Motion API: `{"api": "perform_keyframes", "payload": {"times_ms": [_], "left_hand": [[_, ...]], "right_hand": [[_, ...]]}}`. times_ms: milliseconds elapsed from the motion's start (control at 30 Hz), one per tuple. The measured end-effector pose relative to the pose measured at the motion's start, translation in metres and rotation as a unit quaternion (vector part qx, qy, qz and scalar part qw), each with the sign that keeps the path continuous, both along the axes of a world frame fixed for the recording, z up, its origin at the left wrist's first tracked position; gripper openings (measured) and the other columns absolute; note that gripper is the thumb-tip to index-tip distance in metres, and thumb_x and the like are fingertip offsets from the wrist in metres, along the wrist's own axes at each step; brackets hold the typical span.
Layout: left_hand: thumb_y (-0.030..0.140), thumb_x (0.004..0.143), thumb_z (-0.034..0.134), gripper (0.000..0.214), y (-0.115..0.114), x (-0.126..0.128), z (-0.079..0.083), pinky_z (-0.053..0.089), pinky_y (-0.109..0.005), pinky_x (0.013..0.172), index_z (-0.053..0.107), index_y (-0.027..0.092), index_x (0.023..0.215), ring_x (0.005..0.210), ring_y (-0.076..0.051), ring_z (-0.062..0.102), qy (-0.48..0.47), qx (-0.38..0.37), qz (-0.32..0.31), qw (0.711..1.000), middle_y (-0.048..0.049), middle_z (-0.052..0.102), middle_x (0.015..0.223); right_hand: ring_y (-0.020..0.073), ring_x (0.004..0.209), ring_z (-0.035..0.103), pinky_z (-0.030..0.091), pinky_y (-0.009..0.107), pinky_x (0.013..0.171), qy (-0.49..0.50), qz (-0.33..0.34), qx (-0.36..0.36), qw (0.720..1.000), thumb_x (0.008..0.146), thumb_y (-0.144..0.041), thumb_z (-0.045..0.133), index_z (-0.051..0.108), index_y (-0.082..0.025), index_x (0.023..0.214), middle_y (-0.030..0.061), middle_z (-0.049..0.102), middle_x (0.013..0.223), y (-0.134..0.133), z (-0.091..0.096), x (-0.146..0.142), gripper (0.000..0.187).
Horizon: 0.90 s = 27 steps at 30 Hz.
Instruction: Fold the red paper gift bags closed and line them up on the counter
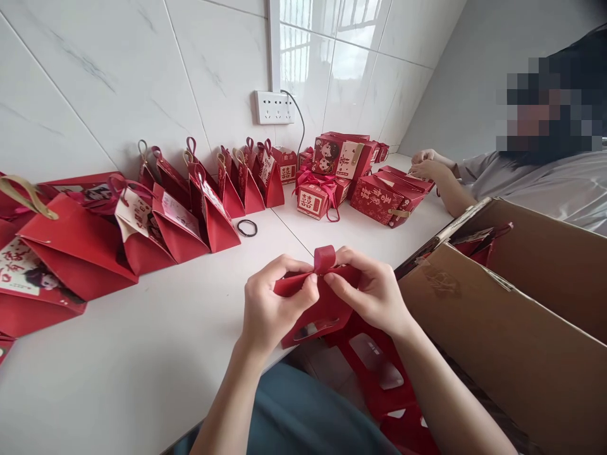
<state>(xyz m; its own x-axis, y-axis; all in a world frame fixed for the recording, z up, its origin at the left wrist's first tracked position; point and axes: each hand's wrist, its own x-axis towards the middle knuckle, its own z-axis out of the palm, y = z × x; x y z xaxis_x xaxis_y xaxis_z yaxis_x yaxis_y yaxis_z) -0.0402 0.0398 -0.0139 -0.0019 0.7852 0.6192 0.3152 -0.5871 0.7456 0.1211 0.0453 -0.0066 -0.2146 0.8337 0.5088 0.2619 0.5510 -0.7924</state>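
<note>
A red paper gift box (317, 311) is held over the near edge of the white counter (142, 354), between both my hands. My left hand (270, 306) pinches its top flap from the left, fingers closed. My right hand (372, 291) pinches the same flap from the right, just under a small red loop handle (324, 258) that sticks up between my thumbs. The box has a clear window on its front face.
A row of folded red gift boxes (190, 208) lines the tiled wall at left. Finished boxes (332, 180) are piled at the back. A black hair tie (247, 228) lies on the counter. An open cardboard carton (502, 316) stands at right. Another person's hands (427, 165) rest at the far right.
</note>
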Motion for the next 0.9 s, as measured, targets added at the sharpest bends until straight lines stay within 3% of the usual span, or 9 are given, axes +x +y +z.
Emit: {"api": "perform_keyframes", "payload": {"times_ms": [167, 367, 433, 500, 567, 633, 767, 900], "left_hand": [[0.011, 0.076, 0.063, 0.009, 0.001, 0.001, -0.004, 0.047, -0.007, 0.06, 0.064, 0.02, 0.076, 0.062, -0.004, 0.06, -0.024, -0.023, 0.001, 0.999, 0.0092, 0.066, 0.068], [0.015, 0.076, 0.064, 0.006, 0.003, 0.001, -0.002, 0.049, -0.011, 0.059, 0.066, 0.021, 0.076, 0.063, -0.007, 0.063, -0.051, -0.065, -0.009, 0.997, 0.0072, 0.069, 0.07], [0.019, 0.077, 0.063, 0.004, 0.002, 0.0, -0.005, 0.05, -0.014, 0.06, 0.067, 0.021, 0.077, 0.064, -0.009, 0.064, -0.059, -0.085, -0.018, 0.994, 0.0059, 0.069, 0.071], [0.024, 0.08, 0.06, 0.008, -0.001, -0.005, -0.014, 0.052, -0.019, 0.065, 0.067, 0.022, 0.083, 0.072, -0.012, 0.066, -0.067, -0.107, -0.033, 0.991, 0.0033, 0.07, 0.078], [0.03, 0.082, 0.056, 0.022, -0.006, -0.013, -0.028, 0.054, -0.026, 0.074, 0.064, 0.023, 0.102, 0.09, -0.018, 0.066, -0.079, -0.127, -0.045, 0.988, -0.0012, 0.07, 0.099], [0.035, 0.082, 0.054, 0.042, -0.013, -0.021, -0.044, 0.053, -0.034, 0.085, 0.053, 0.023, 0.122, 0.11, -0.025, 0.06, -0.084, -0.148, -0.045, 0.984, -0.0067, 0.062, 0.122], [0.038, 0.081, 0.058, 0.049, -0.027, -0.028, -0.057, 0.047, -0.04, 0.094, 0.048, 0.02, 0.125, 0.118, -0.029, 0.054, -0.066, -0.2, -0.062, 0.976, -0.0117, 0.058, 0.126], [0.044, 0.085, 0.055, 0.039, -0.035, -0.021, -0.041, 0.049, -0.037, 0.087, 0.052, 0.02, 0.116, 0.103, -0.025, 0.06, -0.112, -0.259, -0.077, 0.956, -0.0096, 0.064, 0.114]], "right_hand": [[0.0096, 0.061, 0.055, 0.043, 0.019, 0.054, 0.029, -0.022, -0.046, 0.998, 0.079, -0.019, 0.057, 0.065, -0.016, 0.081, -0.0005, 0.065, 0.072, 0.001, 0.0, -0.006, 0.009], [0.0111, 0.064, 0.056, 0.045, 0.021, 0.059, 0.028, -0.008, -0.053, 0.998, 0.079, -0.019, 0.056, 0.063, -0.017, 0.078, -0.0001, 0.064, 0.074, 0.004, 0.001, -0.006, 0.007], [0.0121, 0.068, 0.058, 0.047, 0.022, 0.062, 0.039, 0.007, -0.049, 0.998, 0.081, -0.02, 0.057, 0.063, -0.019, 0.085, 0.0004, 0.064, 0.079, 0.004, -0.004, -0.004, 0.008], [0.0159, 0.084, 0.062, 0.051, 0.026, 0.071, 0.074, 0.038, -0.046, 0.995, 0.082, -0.024, 0.06, 0.059, -0.024, 0.11, 0.0026, 0.064, 0.096, 0.003, -0.014, 0.0, 0.028], [0.0202, 0.106, 0.06, 0.051, 0.033, 0.087, 0.109, 0.07, -0.057, 0.99, 0.082, -0.03, 0.064, 0.036, -0.031, 0.137, 0.0052, 0.06, 0.117, 0.001, -0.027, 0.008, 0.062], [0.0222, 0.118, 0.055, 0.045, 0.039, 0.098, 0.104, 0.091, -0.091, 0.986, 0.082, -0.036, 0.065, 0.023, -0.033, 0.144, 0.0068, 0.055, 0.128, -0.002, -0.042, 0.017, 0.075], [0.0241, 0.118, 0.056, 0.044, 0.041, 0.102, 0.063, 0.101, -0.148, 0.982, 0.087, -0.042, 0.06, 0.051, -0.025, 0.125, 0.0074, 0.059, 0.127, -0.007, -0.058, 0.028, 0.043], [0.0223, 0.097, 0.065, 0.051, 0.037, 0.09, 0.069, 0.045, -0.165, 0.983, 0.083, -0.046, 0.063, 0.061, -0.022, 0.109, 0.0061, 0.067, 0.112, -0.012, -0.047, 0.027, 0.036]]}}
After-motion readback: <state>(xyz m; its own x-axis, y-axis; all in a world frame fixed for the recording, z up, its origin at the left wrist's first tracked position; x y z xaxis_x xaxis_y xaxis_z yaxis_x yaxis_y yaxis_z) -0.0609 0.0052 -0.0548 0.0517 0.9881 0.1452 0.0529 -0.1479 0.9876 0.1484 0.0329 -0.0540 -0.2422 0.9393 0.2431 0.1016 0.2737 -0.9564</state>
